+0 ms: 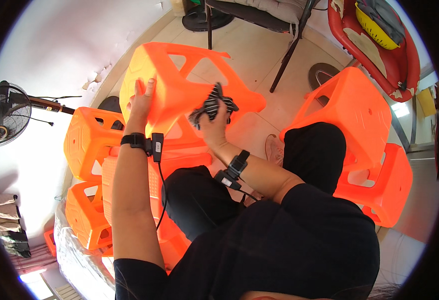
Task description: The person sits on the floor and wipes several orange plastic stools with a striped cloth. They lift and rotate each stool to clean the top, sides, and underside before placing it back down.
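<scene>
An orange plastic stool (167,82) lies tipped on its side before me, its seat turned to the left and its legs to the right. My left hand (141,99) grips the seat's edge, thumb on the side and fingers on the top face. In my right hand (213,123) is a dark striped cloth (213,107), bunched up and pressed against a leg of the stool. Both wrists wear black straps with small cabled devices. The fingertips of my right hand are partly hidden by the cloth.
More orange stools stand at left (88,142) and right (362,112), close to my knees. A standing fan (5,114) is at far left. Ahead are a dark-framed chair (249,20) and a worn red chair (373,48) holding a yellow basket (377,30). Clear plastic wrap (76,255) lies lower left.
</scene>
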A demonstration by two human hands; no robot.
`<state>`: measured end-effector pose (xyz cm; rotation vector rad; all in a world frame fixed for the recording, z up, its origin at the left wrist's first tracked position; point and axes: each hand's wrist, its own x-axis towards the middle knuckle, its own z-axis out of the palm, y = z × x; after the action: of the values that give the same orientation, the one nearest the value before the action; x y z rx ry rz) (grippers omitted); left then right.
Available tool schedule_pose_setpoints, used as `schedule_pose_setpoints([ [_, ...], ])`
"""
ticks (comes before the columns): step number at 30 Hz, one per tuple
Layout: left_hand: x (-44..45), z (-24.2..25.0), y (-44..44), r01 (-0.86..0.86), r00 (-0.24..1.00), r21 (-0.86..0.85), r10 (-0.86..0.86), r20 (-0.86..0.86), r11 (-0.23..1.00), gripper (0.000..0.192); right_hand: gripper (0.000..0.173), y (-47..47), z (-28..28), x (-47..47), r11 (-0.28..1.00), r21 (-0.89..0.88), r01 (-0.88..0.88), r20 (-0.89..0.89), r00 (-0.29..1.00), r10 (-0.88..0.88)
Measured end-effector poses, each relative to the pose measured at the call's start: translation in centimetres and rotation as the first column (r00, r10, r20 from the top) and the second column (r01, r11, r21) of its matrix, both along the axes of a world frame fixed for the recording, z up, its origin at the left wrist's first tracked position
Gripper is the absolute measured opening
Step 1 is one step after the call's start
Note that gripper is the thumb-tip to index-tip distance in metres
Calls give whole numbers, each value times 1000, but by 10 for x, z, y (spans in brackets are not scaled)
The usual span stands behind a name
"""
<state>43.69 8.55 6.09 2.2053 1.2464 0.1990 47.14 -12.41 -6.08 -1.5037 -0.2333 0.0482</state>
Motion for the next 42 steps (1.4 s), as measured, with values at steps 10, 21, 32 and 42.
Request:
schedule_pose_setpoints([
  [10,-7,-2,0,3,1000,-13,-3,30,1000,108,66,-33,14,11,874,-458,-162,595,674,437],
  [21,11,-1,20,434,901,92,-433,-35,896,106,53,-61,-21,74,956,-290,-31,311,942,125],
  [32,20,0,-4,304,915,-201,-226,334,931,116,45,-2,90,117,997,-55,-62,459,885,80],
  [42,1,28,-15,143,889,-355,38,456,924,107,45,13,137,116,967,-50,-250,610,759,227],
])
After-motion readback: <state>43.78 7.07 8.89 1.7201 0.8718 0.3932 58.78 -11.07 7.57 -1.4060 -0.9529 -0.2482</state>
